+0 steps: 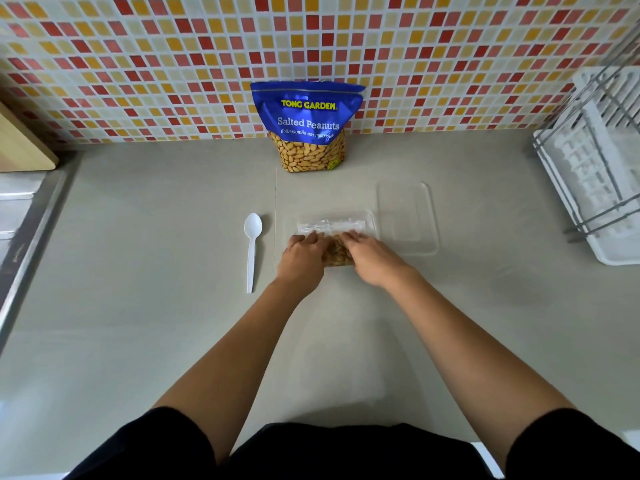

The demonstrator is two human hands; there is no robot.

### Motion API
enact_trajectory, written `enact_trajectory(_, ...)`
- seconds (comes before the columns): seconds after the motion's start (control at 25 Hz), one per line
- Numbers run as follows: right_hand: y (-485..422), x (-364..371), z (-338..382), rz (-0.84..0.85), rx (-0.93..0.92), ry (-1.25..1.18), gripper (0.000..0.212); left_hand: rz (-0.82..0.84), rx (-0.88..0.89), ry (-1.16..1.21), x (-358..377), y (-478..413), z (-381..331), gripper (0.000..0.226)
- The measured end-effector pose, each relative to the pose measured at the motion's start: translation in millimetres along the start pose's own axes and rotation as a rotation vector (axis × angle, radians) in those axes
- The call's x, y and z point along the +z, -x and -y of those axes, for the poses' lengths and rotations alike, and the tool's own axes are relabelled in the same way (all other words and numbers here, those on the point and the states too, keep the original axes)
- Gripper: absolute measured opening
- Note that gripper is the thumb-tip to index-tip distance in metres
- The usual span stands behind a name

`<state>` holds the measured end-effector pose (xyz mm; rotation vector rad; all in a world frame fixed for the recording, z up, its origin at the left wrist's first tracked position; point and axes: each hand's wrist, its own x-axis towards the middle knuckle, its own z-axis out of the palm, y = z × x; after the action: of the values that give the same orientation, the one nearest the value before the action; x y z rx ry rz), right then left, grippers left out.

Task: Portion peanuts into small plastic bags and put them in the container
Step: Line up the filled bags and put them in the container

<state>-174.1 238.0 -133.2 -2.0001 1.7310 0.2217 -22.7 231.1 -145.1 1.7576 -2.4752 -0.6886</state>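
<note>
A small clear plastic bag of peanuts (pixel 335 252) lies in a shallow clear container (pixel 370 220) at the middle of the counter. The bag's empty top part (pixel 330 226) points away from me. My left hand (pixel 300 257) grips the bag's left side and my right hand (pixel 367 252) grips its right side, fingertips curled down onto the plastic. The peanuts show between the two hands. A blue bag of salted peanuts (pixel 307 128) stands upright against the tiled wall behind. A white plastic spoon (pixel 252 249) lies on the counter left of my left hand.
A clear lid-like tray (pixel 408 216) lies just right of the container. A white dish rack with metal wires (pixel 595 168) stands at the right edge. A steel sink rim (pixel 24 216) and a wooden board (pixel 20 147) are at the left.
</note>
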Motion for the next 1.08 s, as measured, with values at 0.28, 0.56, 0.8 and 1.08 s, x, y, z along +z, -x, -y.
enact_trajectory(0.28, 11.8, 4.8, -39.7, -0.867, 0.231, -0.427, 0.038, -0.194, -0.29, 0.193, -7.4, 23.3, 4.7, 0.046)
enact_trajectory(0.56, 11.8, 12.7, -78.8, -0.464, 0.718, -0.501, 0.081, -0.136, -0.33, 0.33, -12.3, 22.3, 11.3, 0.062)
enact_trajectory(0.8, 9.2, 4.6, -99.2, -1.064, 0.668, -1.457, 0.043, -0.102, -0.347, 0.348, -17.5, 24.8, 12.3, 0.061)
enact_trajectory(1.08, 13.5, -51.1, -49.8, -0.68, 0.277, -1.688, 0.02, -0.3, -0.292, 1.066, -74.5, 17.4, -19.3, 0.048)
